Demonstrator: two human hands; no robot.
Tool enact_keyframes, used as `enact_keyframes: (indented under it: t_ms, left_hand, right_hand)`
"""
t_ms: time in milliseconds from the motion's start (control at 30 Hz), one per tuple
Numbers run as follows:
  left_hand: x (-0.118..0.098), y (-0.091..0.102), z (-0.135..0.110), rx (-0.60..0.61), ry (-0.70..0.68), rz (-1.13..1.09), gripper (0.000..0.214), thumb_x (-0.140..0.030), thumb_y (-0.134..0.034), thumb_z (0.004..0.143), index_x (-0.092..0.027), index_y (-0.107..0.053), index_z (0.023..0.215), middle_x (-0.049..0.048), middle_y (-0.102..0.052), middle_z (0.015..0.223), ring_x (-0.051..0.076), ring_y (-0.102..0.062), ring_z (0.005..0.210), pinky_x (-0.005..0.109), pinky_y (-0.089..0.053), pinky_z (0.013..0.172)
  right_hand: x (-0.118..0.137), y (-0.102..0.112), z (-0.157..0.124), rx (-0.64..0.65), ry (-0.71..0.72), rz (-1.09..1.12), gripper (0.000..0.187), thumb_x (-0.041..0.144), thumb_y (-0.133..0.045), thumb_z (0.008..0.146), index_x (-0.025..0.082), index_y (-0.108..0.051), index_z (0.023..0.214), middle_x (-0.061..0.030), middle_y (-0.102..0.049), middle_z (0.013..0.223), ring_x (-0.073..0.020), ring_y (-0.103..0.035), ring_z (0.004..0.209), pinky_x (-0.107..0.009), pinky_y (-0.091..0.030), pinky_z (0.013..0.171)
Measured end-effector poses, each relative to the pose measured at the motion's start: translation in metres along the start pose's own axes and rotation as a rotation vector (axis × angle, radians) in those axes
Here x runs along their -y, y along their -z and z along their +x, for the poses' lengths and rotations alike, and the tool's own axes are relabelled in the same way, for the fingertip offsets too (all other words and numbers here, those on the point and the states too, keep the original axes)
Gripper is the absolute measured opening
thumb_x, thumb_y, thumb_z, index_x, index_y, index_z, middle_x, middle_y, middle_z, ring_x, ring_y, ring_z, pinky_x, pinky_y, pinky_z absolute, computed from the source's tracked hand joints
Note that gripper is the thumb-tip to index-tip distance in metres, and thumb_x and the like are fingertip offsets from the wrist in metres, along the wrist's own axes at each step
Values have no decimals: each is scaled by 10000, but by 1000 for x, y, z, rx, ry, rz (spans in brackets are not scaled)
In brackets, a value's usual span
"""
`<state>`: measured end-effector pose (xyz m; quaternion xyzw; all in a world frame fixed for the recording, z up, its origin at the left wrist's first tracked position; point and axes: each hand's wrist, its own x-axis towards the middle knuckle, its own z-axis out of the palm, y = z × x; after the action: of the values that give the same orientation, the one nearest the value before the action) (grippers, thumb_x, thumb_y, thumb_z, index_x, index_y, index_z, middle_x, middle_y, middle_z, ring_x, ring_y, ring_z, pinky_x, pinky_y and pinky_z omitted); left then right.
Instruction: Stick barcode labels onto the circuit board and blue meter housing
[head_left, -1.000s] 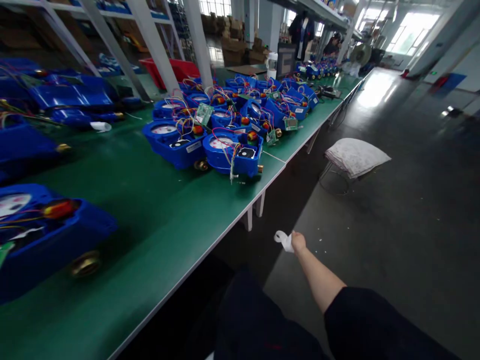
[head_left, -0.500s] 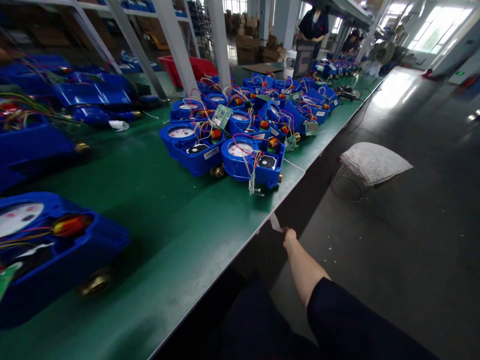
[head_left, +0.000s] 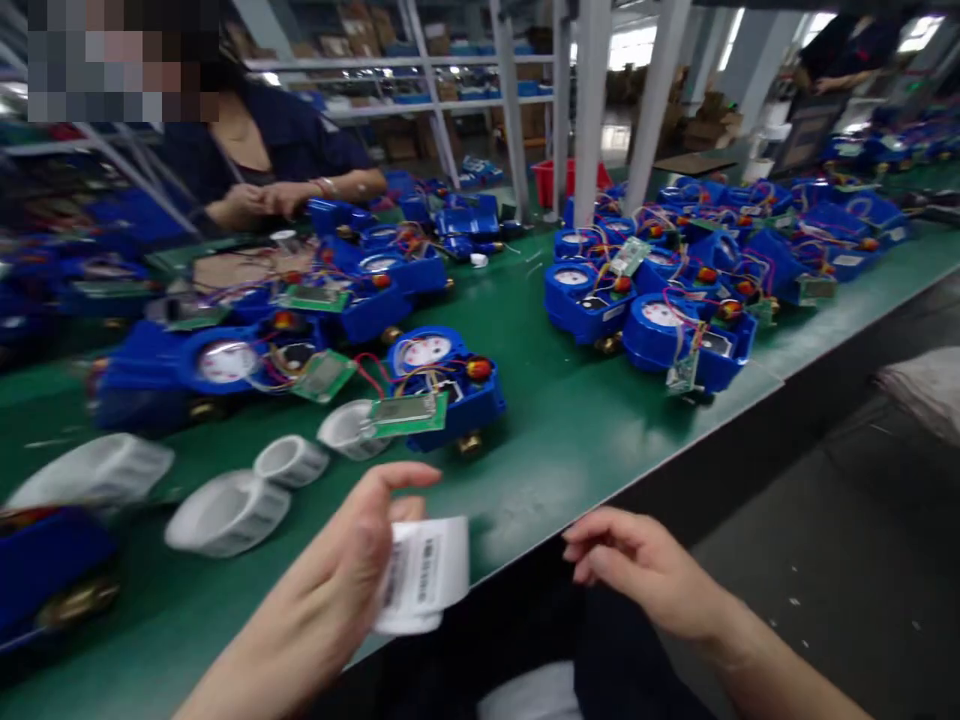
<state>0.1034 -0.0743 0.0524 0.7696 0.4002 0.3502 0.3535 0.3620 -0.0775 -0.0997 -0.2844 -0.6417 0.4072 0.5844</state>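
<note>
Left hand (head_left: 337, 590) pinches label strip (head_left: 424, 572) by left edge; thin, floppy, likely sticky. Right hand (head_left: 637, 565) released, near counter (head_left: 555, 450) edge.

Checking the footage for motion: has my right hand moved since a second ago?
Yes. The right hand was stretched low over the floor beyond the green table; it has come up and in beside the table's near edge.
</note>
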Motion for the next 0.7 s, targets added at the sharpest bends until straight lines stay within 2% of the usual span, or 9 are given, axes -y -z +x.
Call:
enact_keyframes:
  t_ms: [33, 67, 100, 133, 200, 267, 400, 600, 700]
  left_hand:
    - [2, 4, -4, 229, -66, -72, 711, -791, -302, 885, -253, -266, 1347, -17, -360, 759, 43, -369, 575, 123, -324, 504]
    - [3, 7, -7, 261, -84, -101, 712, -789, -282, 883, -263, -261, 1362, -9, -356, 789, 51, -361, 596, 151, -335, 521]
    - [3, 9, -9, 288, -114, -61, 708, -778, -271, 889, -266, -235, 1377, -9, -358, 790, 49, -353, 604, 153, -332, 529]
    - [3, 10, -11, 294, -119, -19, 720, -782, -270, 886, -259, -213, 1378, -9, -364, 800, 49, -360, 617, 154, -334, 538]
    - [0, 12, -16, 298, -125, 49, 751, -800, -267, 874, -255, -192, 1385, -1, -424, 827, 58, -428, 652, 159, -354, 568]
    - [-2, 16, -23, 293, -135, 37, 755, -799, -260, 880, -241, -192, 1384, 20, -501, 876, 67, -472, 671, 168, -353, 576]
    - [7, 26, -35, 273, -141, -4, 730, -779, -260, 897, -233, -211, 1379, 40, -555, 907, 63, -475, 648, 164, -343, 552]
    - [21, 33, -44, 248, -213, -26, 752, -768, -265, 900, -205, -225, 1396, 13, -486, 840, 55, -442, 643, 155, -344, 556]
    - [27, 35, -43, 205, -232, -38, 741, -765, -287, 895, -208, -230, 1382, -9, -439, 806, 48, -404, 640, 142, -346, 558]
  right_hand:
    - [30, -11, 0, 6, 148, 27, 283, 395, -510, 972, 306, -606, 1223, -25, -583, 1113, -48, -599, 924, -163, -509, 790]
    - [55, -20, 4, -28, 261, -30, 314, 316, -497, 983, 357, -566, 1287, -22, -540, 1213, -64, -565, 1042, -196, -504, 891]
    - [73, -30, 9, -40, 349, -175, 337, 307, -511, 977, 380, -533, 1305, -8, -523, 1220, -68, -554, 1081, -215, -491, 949]
    - [87, -40, 16, 9, 395, -234, 316, 326, -502, 982, 373, -531, 1293, -2, -511, 1214, -62, -543, 1068, -209, -483, 943]
    - [99, -59, 30, 163, 393, -332, 247, 397, -519, 970, 278, -588, 1175, -8, -521, 1143, -59, -526, 1049, -202, -445, 940]
    - [100, -74, 42, 304, 337, -348, 286, 452, -546, 947, 193, -612, 1050, -23, -520, 1085, -59, -510, 1037, -203, -411, 943]
    - [92, -93, 51, 388, 257, -289, 378, 480, -609, 899, 151, -583, 1084, -38, -489, 1059, -66, -471, 970, -207, -405, 889]
    - [85, -108, 52, 485, 175, -276, 339, 470, -579, 921, 144, -610, 1011, -64, -485, 1090, -98, -482, 1052, -246, -387, 984]
    - [81, -116, 56, 536, 114, -356, 369, 494, -543, 936, 138, -612, 1008, -66, -478, 1073, -97, -465, 1018, -235, -387, 949]
